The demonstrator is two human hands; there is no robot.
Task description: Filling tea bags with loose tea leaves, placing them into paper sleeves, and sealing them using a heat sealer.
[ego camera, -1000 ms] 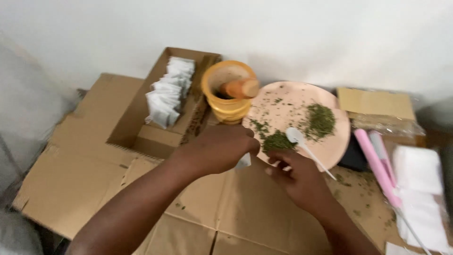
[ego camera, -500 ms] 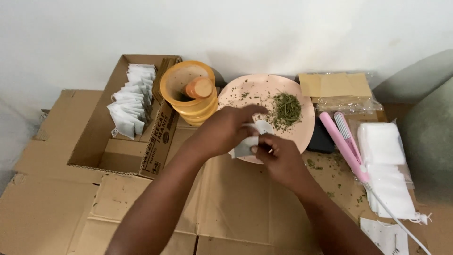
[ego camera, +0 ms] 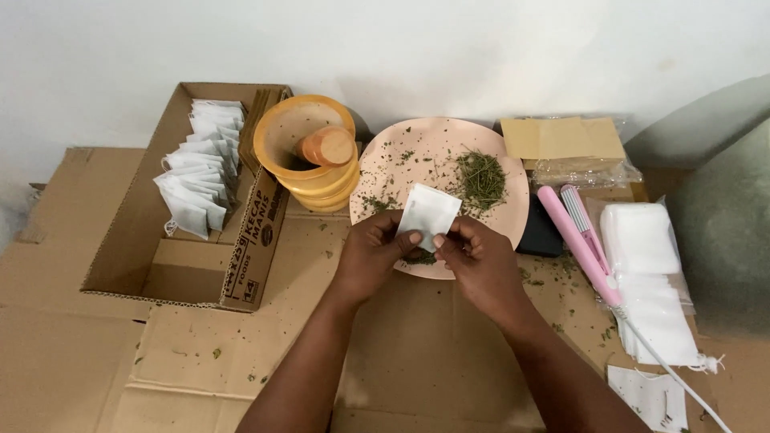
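White sachet [ego camera: 427, 216] over pink plate [ego camera: 385, 164], cardboard floor [ego camera: 241, 345], white wall [ego camera: 401, 48]

The sachet [ego camera: 427, 215] covers a chunk of the plate [ego camera: 401, 152], and both hands, left hand [ego camera: 373, 255] and right hand [ego camera: 473, 269], hide the plate's near rim plus some herbs [ego camera: 481, 178]. Can't tell what's inside the sachet. The pestle's [ego camera: 325, 147] lower end is sunk in the mortar [ego camera: 309, 180]. The straightener's [ego camera: 579, 240] cord runs off the bottom right edge. The black thing [ego camera: 539, 236] beside the plate is half hidden, no clue what it is.
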